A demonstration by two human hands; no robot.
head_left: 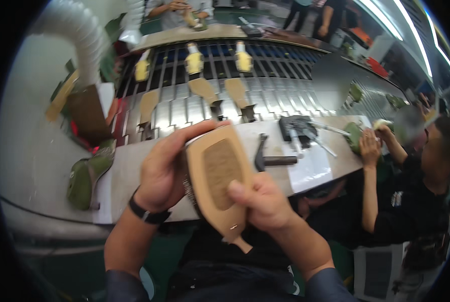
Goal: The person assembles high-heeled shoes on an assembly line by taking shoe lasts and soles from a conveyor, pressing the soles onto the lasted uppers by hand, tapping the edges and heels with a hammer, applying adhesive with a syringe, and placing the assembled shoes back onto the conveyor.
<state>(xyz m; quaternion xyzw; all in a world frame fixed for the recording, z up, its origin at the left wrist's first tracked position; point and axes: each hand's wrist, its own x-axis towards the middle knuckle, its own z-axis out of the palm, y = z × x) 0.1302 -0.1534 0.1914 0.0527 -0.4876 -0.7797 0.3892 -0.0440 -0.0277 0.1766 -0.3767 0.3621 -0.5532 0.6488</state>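
Observation:
A tan shoe sole [242, 166] with a brown textured oval in its middle is in front of me, tilted, its narrow end toward my body. My left hand [159, 173] wraps its far left edge. From the right, my right hand [267, 204] grips it, thumb pressed on the oval and fingers hidden underneath. Along its left side runs a dark edge, and what lies beneath it is mostly hidden. On the bench just beyond lies a hammer [280, 160] with a dark head. A green heeled shoe [84, 181] stands at the bench's left end.
Across the bench [126, 176] runs a slatted conveyor [280, 95] carrying tan soles [236, 91] and yellow shoe lasts [194, 63]. A black container [294, 125] with brushes is at right. A co-worker [411, 186] handles a green shoe [353, 137]. A flexible duct [86, 50] hangs left.

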